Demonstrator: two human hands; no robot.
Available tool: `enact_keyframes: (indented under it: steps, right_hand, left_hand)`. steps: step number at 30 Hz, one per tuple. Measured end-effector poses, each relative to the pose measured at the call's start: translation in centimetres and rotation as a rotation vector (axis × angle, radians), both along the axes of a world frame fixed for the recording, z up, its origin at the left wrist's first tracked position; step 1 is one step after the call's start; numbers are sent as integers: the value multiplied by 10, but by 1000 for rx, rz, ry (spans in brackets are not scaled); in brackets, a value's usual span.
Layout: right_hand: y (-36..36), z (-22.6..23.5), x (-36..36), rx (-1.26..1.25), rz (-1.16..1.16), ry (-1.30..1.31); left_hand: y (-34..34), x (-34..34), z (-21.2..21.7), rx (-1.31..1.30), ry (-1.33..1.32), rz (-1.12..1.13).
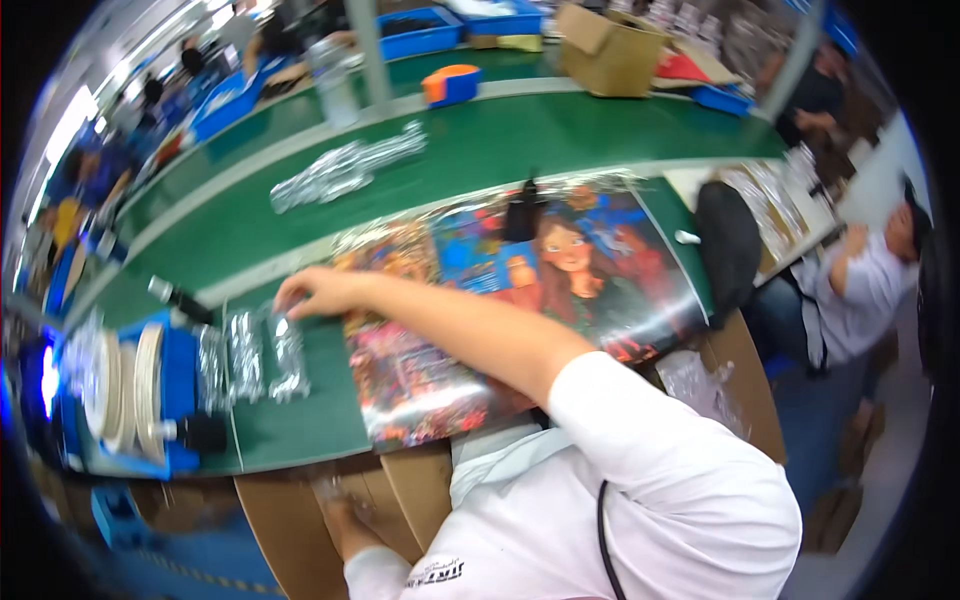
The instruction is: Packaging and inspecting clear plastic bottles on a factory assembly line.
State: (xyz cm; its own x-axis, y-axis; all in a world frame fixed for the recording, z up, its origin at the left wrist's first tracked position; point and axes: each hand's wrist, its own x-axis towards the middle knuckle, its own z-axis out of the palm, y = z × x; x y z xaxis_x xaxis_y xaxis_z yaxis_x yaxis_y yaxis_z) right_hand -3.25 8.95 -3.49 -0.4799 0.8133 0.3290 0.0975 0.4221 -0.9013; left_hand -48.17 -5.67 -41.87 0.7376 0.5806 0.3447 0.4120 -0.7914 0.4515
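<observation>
My right arm reaches left across a glossy printed sheet (620, 300) with a colourful picture of a long-haired figure. At its end my right hand (318, 293) hovers with bent, slightly parted fingers, the fingertips close to the upper end of a clear plastic packet (288, 360). Whether they touch it is unclear. Beside it lie another clear packet (244, 358) and a third clear packet (210, 368) in a row. My left hand (338, 492) is low by the table's front edge, over an open cardboard box (285, 520); its fingers are blurred, with something transparent near them.
White reels (148, 385) and a blue tray (180, 350) stand at the left. A black bottle (522, 212) rests on the sheet. Farther back are silvery packets (345, 170), an orange-and-blue tape dispenser (452, 85) and a carton (610, 50). A seated person (865, 285) is at the right.
</observation>
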Motion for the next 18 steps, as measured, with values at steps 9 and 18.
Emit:
enact_keyframes:
  steps: [9, 18]
  right_hand:
    - [3, -7, -32, 29, -171, -120]
    - [-14, -4, -39, 11, -301, -142]
  left_hand:
    - [87, 114, 93, 5, 101, -280]
    - [65, 185, 161, -35, 177, -374]
